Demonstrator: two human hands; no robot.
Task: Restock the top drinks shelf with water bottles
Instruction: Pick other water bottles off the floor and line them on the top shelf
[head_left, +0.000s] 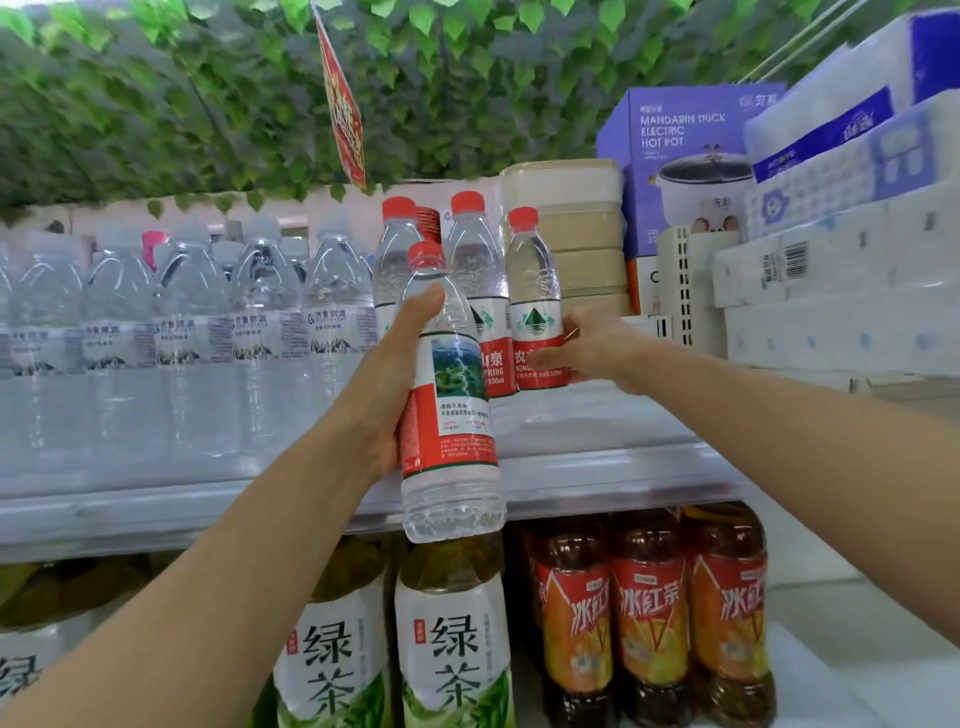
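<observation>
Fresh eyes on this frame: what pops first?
The red-capped water bottle gripped by the left hand at centre, in front of the top shelf edge. Just right, the right hand holds a shelved bottle. Below sit green tea bottles and red iced tea bottles.

Green tea bottles (lower shelf) beside iced tea bottles.

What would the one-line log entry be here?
left hand: holds water bottle | right hand: grips shelved bottle | top shelf: partly stocked
</observation>
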